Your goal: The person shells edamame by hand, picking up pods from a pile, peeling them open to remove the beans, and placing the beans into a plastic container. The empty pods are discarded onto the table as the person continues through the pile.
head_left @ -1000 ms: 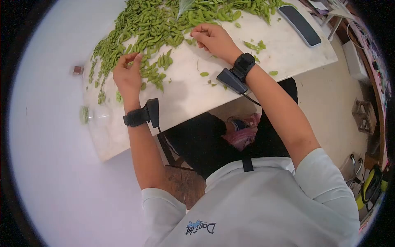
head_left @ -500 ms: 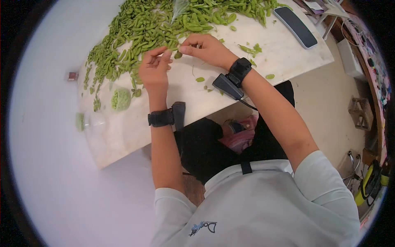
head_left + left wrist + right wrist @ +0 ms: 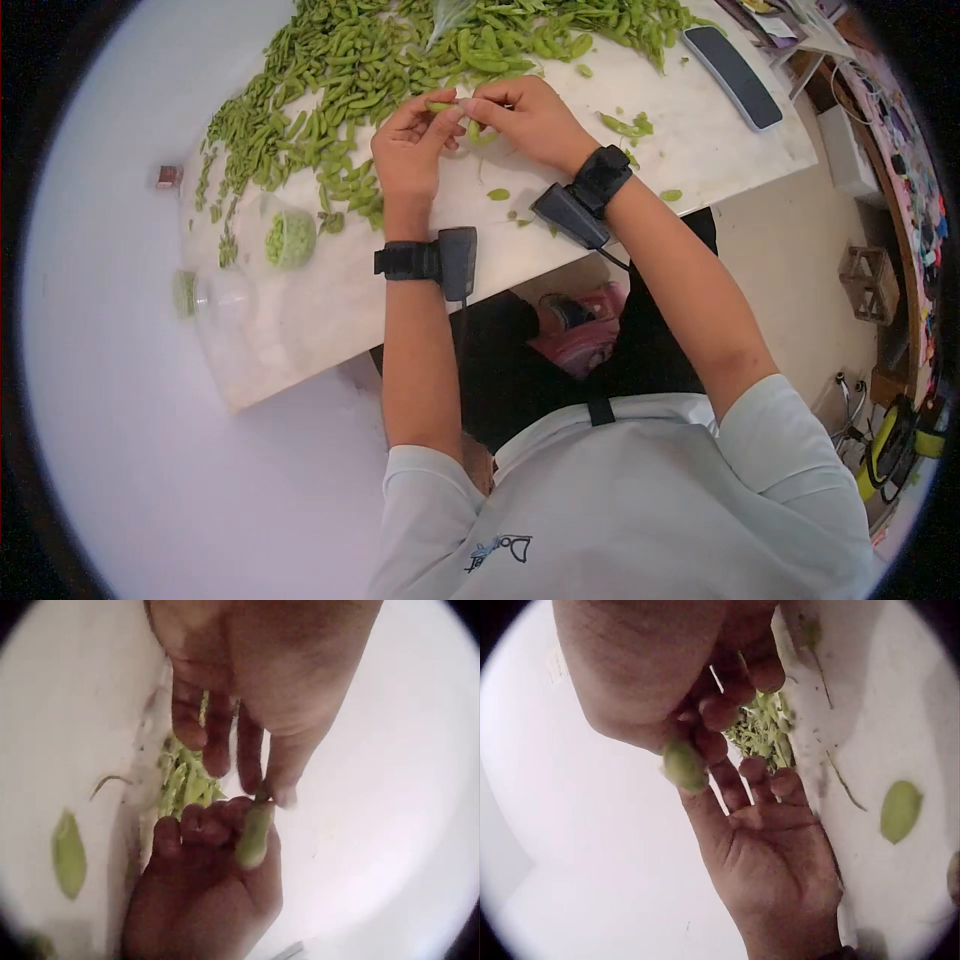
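My left hand [image 3: 408, 150] and right hand [image 3: 530, 118] meet just in front of a heap of green soybean pods [image 3: 340, 110]. Between their fingertips, a plump green soybean pod [image 3: 255, 840] is pinched, its stem end at the left thumb and index finger in the left wrist view. The right wrist view shows its rounded green side [image 3: 684, 766] by the right hand's fingers. Seen from the head, one pod [image 3: 440, 105] lies across the left fingertips and another green pod [image 3: 475, 132] hangs below the right thumb.
A clear container of green beans [image 3: 290, 238] stands left of my left forearm, with more clear plastic [image 3: 225, 298] near the table's left edge. A phone [image 3: 735, 78] lies at the right. Loose pods [image 3: 628, 125] and a flat green piece [image 3: 498, 194] lie around the right hand.
My left hand has left the heap's edge and moved right to meet the right hand, where both now pinch a pod. The bean container, earlier behind the left hand, has come into view.
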Tool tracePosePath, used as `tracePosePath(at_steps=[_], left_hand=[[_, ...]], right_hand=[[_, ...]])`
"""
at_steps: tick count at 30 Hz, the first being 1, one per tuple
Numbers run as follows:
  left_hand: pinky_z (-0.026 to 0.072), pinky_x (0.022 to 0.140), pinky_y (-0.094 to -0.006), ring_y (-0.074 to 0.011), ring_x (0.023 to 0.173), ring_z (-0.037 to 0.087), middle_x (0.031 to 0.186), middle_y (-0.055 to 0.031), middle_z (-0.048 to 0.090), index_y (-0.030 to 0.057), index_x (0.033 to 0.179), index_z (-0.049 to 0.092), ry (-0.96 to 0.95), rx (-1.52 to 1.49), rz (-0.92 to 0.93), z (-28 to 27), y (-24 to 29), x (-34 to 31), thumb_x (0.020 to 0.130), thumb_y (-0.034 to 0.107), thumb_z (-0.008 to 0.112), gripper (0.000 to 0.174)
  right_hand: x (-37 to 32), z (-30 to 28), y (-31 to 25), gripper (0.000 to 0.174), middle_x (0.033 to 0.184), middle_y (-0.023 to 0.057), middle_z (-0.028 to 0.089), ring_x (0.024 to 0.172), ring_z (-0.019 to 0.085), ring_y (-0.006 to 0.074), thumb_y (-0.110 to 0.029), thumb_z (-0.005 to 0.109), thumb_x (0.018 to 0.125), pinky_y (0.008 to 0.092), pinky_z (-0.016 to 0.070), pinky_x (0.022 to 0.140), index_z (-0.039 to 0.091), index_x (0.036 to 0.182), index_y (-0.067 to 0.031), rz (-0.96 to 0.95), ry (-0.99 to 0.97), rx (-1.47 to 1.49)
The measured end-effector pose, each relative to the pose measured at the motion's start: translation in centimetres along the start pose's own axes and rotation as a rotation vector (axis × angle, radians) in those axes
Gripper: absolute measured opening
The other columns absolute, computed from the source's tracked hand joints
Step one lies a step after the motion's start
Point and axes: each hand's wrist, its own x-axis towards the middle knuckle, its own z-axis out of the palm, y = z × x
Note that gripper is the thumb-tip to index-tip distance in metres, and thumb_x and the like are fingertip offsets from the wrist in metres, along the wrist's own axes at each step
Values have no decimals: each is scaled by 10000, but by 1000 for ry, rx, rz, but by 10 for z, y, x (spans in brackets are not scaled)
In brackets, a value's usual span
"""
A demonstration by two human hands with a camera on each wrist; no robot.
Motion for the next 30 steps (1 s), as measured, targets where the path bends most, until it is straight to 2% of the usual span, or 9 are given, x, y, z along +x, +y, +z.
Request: tracePosePath(at_steps=[5,8,11,14,17,21,26,29,30], left_hand=[[437,569,-206,-98,602,551,726,-47,621,-18,1001,635,74,51,13,2,3,-7,810,11,636,193],[450,614,-207,-93,696,567,853,-41,637,3,945,660,76,73,64,1,3,-12,792,-21,626,159],[462,670,-231,-131,762,582,882,-61,638,-13,901,656,74,248,332,-1,-2,-12,782,-44,610,132],[467,726,-244,-141,818,590,898,-58,650,14,876,673,34,350,452,0,8,-13,774,-24,631,116],[458,784,-258,-170,838,599,899,-77,654,3,868,666,38,411,428,-3,8,-14,768,-21,630,109],[463,782,-260,-175,848,606,901,-82,659,10,879,668,14,413,370,-7,9,-17,775,-15,625,116],[463,771,-257,-178,840,605,899,-84,661,14,887,670,16,438,350,-7,8,-18,780,-7,621,120],[471,693,-245,-154,765,598,889,-65,661,5,919,664,3,422,412,-10,2,-16,790,7,630,133],[468,664,-240,-143,734,591,873,-63,657,1,935,659,38,344,304,-8,4,-17,791,10,636,145]], right_hand=[[1,-3,-3,336,526,57,448,493,382,115,-306,560,869,292,332,476,604,754,6,26,-57,-101],[-1,-2,-7,328,536,72,452,501,394,122,-306,556,872,299,338,484,611,784,5,68,-88,-67],[0,-2,0,316,549,81,464,519,419,127,-302,555,873,302,356,502,620,812,1,44,-92,-80],[-1,-2,4,302,560,84,484,539,447,130,-293,555,873,305,373,520,624,828,-3,-7,-90,-136],[0,-2,4,293,575,100,505,540,465,157,-281,546,875,319,383,528,615,821,-1,-17,-86,-134],[0,1,-2,292,595,135,523,532,480,209,-274,532,873,332,386,525,607,807,0,60,-140,-214],[-2,0,2,291,589,144,523,524,473,215,-276,529,864,332,377,515,609,799,-4,-31,-124,-335],[-3,4,-3,300,568,129,497,514,451,197,-278,528,871,329,367,507,591,781,2,-13,-118,-288],[-2,4,-4,305,558,122,484,509,439,189,-277,526,876,328,364,505,581,772,5,1,-115,-256]])
